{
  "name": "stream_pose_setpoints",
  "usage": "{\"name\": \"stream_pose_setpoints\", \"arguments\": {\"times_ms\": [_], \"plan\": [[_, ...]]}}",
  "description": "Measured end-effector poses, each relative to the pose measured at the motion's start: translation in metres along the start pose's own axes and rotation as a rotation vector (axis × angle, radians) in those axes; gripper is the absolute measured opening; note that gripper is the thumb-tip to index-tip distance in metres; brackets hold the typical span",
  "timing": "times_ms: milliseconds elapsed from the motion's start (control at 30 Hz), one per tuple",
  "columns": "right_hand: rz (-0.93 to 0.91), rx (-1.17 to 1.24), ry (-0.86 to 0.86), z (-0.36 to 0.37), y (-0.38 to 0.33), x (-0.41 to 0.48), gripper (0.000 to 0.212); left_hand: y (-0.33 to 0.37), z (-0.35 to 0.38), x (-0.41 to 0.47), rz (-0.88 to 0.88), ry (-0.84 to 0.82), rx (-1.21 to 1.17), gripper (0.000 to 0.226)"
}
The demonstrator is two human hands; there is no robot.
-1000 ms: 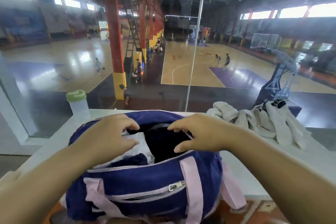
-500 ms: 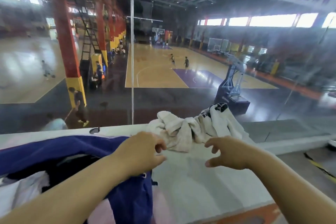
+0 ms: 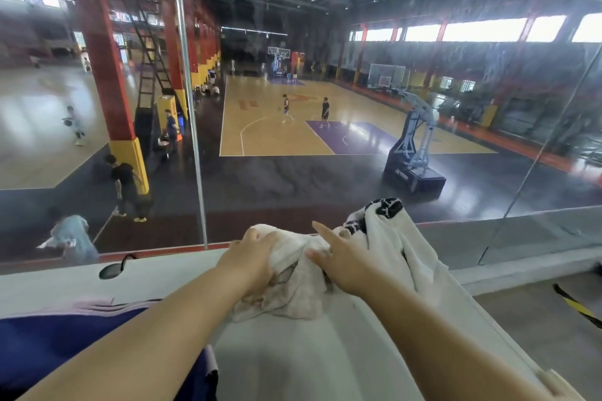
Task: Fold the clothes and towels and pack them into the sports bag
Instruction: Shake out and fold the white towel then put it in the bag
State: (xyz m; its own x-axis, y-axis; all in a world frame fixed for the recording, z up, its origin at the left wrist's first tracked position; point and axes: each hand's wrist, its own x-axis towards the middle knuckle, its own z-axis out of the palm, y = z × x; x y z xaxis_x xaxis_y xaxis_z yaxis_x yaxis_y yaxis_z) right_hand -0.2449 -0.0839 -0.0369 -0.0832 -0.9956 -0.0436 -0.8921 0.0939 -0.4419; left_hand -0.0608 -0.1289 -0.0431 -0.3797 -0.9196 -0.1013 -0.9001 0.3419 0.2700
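Note:
A crumpled beige towel [image 3: 293, 286] lies in a heap on the white ledge [image 3: 293, 361]. My left hand [image 3: 250, 260] is closed on the towel's left side. My right hand [image 3: 342, 267] rests on its right side with the fingers spread, the index finger pointing up. Behind it a white garment with black print [image 3: 387, 228] leans against the glass. The blue sports bag [image 3: 49, 342] with a pink edge shows only at the lower left, partly hidden by my left forearm.
A tall glass pane with a metal post [image 3: 192, 127] rises right behind the ledge, overlooking a basketball hall. A small dark object [image 3: 110, 270] lies on the ledge at the left. The ledge drops to a grey floor [image 3: 537, 329] on the right.
Both hands left the bag's opening and moved right to the cloth pile; the left hand has taken hold of the beige towel. The view swung right, so the bag slid to the lower left.

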Motion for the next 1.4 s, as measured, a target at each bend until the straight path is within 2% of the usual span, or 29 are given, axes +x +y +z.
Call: {"name": "stream_pose_setpoints", "arguments": {"times_ms": [67,200,267,333,400,500,667,767,833,867,967,1067,1100,1167,1267,1333,1400], "plan": [[0.011,-0.014,-0.03,0.013,-0.003,0.009,0.047,-0.004,0.007,0.004,0.005,-0.039,0.027,0.063],[-0.011,-0.055,0.054,0.029,-0.001,0.012,0.019,-0.011,0.01,0.001,0.001,-0.025,-0.029,0.042],[-0.054,-0.042,0.102,0.029,0.004,0.008,0.016,-0.012,0.007,-0.005,0.004,0.01,-0.069,0.035],[-0.085,0.011,0.158,0.026,0.009,-0.003,0.015,-0.013,0.004,-0.012,0.006,0.078,-0.075,0.016],[-0.096,0.082,0.202,0.018,0.016,-0.02,0.014,-0.017,0.003,-0.018,0.002,0.138,-0.103,0.028],[-0.135,0.189,0.246,0.002,0.027,-0.06,0.015,-0.022,-0.005,-0.036,0.01,0.186,-0.207,0.031],[-0.162,0.216,0.379,-0.02,0.045,-0.127,0.01,-0.016,-0.021,-0.068,0.059,0.258,-0.388,0.022],[-0.069,0.192,0.541,-0.023,0.064,-0.148,0.015,-0.004,-0.018,-0.08,0.04,0.272,-0.45,0.027],[0.05,0.179,0.612,-0.027,0.079,-0.153,0.022,0.005,-0.011,-0.086,0.021,0.195,-0.423,0.031],[0.105,0.16,0.602,-0.029,0.085,-0.154,0.025,0.009,-0.008,-0.087,0.018,0.139,-0.337,0.033],[0.268,0.069,0.406,-0.036,0.096,-0.159,0.037,0.022,-0.001,-0.088,-0.018,0.036,-0.017,0.036],[0.302,-0.017,0.337,-0.034,0.094,-0.168,0.043,0.03,0.004,-0.086,-0.071,0.108,0.084,0.019],[0.277,-0.026,0.315,-0.032,0.092,-0.172,0.043,0.03,0.005,-0.085,-0.053,0.142,0.112,0.02],[0.211,-0.06,0.239,-0.028,0.087,-0.178,0.043,0.034,0.009,-0.081,0.058,0.199,0.117,0.038],[0.092,-0.15,0.104,-0.018,0.083,-0.188,0.045,0.051,0.019,-0.079,0.307,0.24,0.005,0.044],[0.077,-0.204,0.042,-0.008,0.082,-0.191,0.05,0.066,0.033,-0.075,0.419,0.127,0.015,0.047],[0.169,-0.189,0.022,0.002,0.081,-0.194,0.058,0.077,0.049,-0.069,0.421,-0.016,0.11,0.061]]}}
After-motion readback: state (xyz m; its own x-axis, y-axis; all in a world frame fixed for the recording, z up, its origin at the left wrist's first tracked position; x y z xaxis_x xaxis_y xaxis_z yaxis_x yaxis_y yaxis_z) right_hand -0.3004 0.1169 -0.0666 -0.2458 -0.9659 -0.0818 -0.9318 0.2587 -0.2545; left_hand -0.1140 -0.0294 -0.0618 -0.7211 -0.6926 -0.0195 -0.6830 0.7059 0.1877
